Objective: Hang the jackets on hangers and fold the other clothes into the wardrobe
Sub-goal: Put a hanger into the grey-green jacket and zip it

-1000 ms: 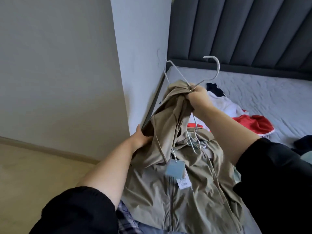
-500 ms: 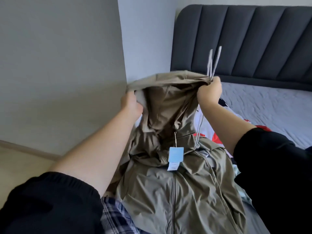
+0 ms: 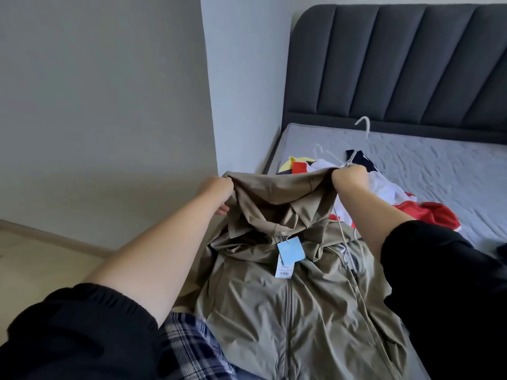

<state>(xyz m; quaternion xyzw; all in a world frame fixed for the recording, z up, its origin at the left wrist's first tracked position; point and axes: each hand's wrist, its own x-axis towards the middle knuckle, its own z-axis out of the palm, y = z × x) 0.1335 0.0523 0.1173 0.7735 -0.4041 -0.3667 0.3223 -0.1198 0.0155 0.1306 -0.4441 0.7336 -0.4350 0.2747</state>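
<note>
On the bed (image 3: 439, 165), a tan jacket (image 3: 301, 311) is being held up.
The left grip (image 3: 216, 192) is clutching the hood's edge; the right grip (image 3: 349, 178) is clenching hood and hangers (image 3: 368, 127) together.

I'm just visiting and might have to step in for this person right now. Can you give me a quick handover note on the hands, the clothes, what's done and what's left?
Left hand: grips one edge of the khaki jacket hood.
Right hand: grips the other hood edge together with the white hangers.
The jacket lies front up on the bed, zipped, tag attached.
A plaid garment lies under it, and a pile of clothes lies behind it.
Done: nothing visibly hung or folded.
Left: seat a hanger in the jacket, hang it, and fold the rest. The wardrobe is out of view.
</note>
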